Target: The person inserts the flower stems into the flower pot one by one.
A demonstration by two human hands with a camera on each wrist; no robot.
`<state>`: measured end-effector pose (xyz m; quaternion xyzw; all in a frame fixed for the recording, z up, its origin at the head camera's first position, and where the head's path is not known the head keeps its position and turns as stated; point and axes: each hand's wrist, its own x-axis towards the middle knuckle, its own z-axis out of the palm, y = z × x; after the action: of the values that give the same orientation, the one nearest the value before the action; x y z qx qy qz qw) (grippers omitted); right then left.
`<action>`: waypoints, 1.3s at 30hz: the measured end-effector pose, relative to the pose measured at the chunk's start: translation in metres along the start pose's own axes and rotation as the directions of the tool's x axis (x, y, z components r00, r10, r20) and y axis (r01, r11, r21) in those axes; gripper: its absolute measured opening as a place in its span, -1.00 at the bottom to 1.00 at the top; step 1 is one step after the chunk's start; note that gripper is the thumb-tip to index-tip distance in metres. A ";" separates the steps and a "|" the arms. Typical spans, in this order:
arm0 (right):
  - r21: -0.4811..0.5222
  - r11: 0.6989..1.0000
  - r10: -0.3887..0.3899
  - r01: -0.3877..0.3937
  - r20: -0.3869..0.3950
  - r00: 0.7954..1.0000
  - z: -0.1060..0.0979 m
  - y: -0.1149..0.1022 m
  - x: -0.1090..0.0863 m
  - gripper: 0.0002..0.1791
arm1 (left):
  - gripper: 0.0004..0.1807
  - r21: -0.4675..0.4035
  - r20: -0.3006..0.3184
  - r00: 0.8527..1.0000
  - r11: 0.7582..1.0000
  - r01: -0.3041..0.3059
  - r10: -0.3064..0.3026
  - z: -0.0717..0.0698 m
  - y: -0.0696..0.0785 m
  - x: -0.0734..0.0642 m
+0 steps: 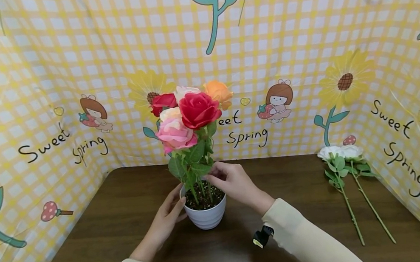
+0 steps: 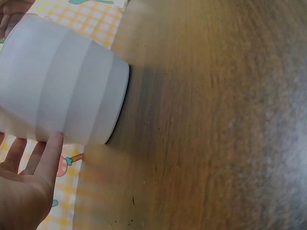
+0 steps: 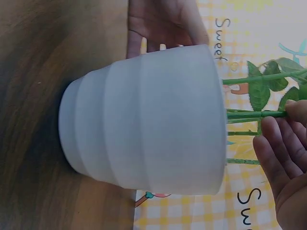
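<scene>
A white ribbed flower pot [image 1: 206, 217] filled with dark soil [image 1: 201, 195] stands upright on the table. Several artificial roses rise from it, among them a large red rose [image 1: 200, 110], a pink rose [image 1: 176, 133] and an orange rose [image 1: 218, 92]. My left hand [image 1: 170, 210] holds the pot's left side, its thumb by the rim and its fingers along the wall [image 2: 36, 175]. Above the soil, my right hand [image 1: 234, 181] pinches a green rose stem [image 3: 268, 114] between thumb and fingers. Leaves partly cover those fingertips in the head view; which bloom tops that stem, I cannot tell.
Two white roses [image 1: 340, 152] with long stems lie at the right of the brown wooden table [image 1: 283, 243]. Behind and at both sides hangs a yellow checked cloth [image 1: 282, 46] with printed flowers and figures.
</scene>
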<state>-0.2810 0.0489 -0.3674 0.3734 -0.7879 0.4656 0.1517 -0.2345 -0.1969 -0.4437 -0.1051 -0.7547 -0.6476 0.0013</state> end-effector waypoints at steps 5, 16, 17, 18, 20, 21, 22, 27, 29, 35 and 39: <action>-0.008 1.000 -0.017 0.017 0.003 1.000 0.005 0.003 -0.002 -0.91 | -0.40 0.005 -0.006 1.000 1.000 0.003 -0.003 0.000 0.000 -0.001; 0.060 0.998 0.008 -0.012 0.060 0.998 0.018 0.011 -0.008 -0.87 | -0.37 0.013 -0.018 0.999 0.999 0.036 -0.035 0.001 0.001 -0.001; 0.057 0.998 0.006 -0.010 0.057 0.998 0.019 0.012 -0.008 -0.87 | -0.37 0.013 -0.020 0.999 0.999 0.033 -0.033 0.001 0.001 -0.001; 0.053 0.999 0.005 -0.008 0.054 0.999 0.019 0.012 -0.008 -0.86 | -0.38 0.013 -0.022 0.999 0.999 0.030 -0.030 0.001 0.001 -0.002; 0.043 0.999 0.010 -0.012 0.050 0.999 0.019 0.014 -0.009 -0.85 | -0.38 0.011 -0.022 0.999 1.000 0.024 -0.024 0.001 0.001 -0.002; 0.038 0.999 0.015 -0.017 0.049 0.999 0.019 0.014 -0.010 -0.85 | -0.39 0.011 -0.021 1.000 1.000 0.022 -0.022 0.001 0.001 -0.002; 0.031 0.999 0.023 -0.024 0.049 0.999 0.019 0.015 -0.010 -0.84 | -0.39 0.010 -0.019 1.000 1.000 0.019 -0.019 0.001 0.001 -0.002; 0.010 0.999 0.043 -0.044 0.052 0.998 0.016 0.016 -0.014 -0.85 | -0.39 0.004 -0.019 1.000 1.000 0.014 -0.014 0.002 0.000 -0.002; 0.009 0.999 0.044 -0.045 0.059 0.997 0.016 0.016 -0.015 -0.86 | -0.39 0.005 -0.019 1.000 1.000 0.015 -0.015 0.002 0.000 -0.002; 0.002 0.996 0.093 -0.093 0.081 0.992 0.017 0.016 -0.015 -0.83 | -0.39 0.000 -0.016 1.000 1.000 0.015 -0.015 0.001 -0.001 -0.002; -0.031 0.991 0.129 -0.127 0.085 0.988 0.019 0.016 -0.014 -0.82 | -0.40 0.001 -0.015 1.000 1.000 0.012 -0.012 0.001 -0.002 -0.001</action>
<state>-0.2816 0.0440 -0.3953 0.3399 -0.8219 0.4477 0.0919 -0.2332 -0.1966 -0.4455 -0.0956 -0.7558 -0.6478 0.0030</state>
